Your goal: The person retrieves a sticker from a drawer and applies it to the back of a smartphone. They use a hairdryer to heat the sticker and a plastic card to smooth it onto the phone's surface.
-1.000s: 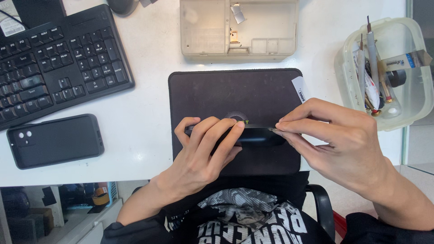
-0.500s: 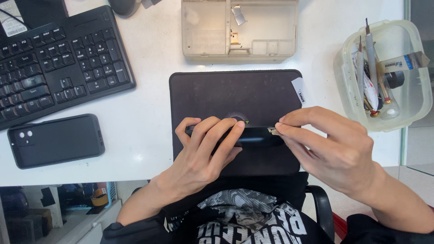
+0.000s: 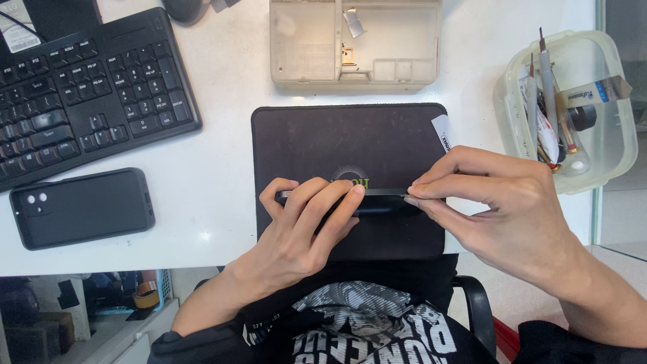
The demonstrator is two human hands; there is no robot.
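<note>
Hands (image 3: 404, 216) over black mat (image 3: 317, 138), white desk (image 3: 216, 202)

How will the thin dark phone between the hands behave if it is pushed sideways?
The phone stands on its edge on the mat, so it would probably tip flat. It looks stiff. The left hand and right hand pinch its ends, likely steadying it.

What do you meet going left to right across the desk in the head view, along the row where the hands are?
Black phone in a case → left hand → thin dark device held on edge over the black mat → right hand → clear tub of tools.
</note>
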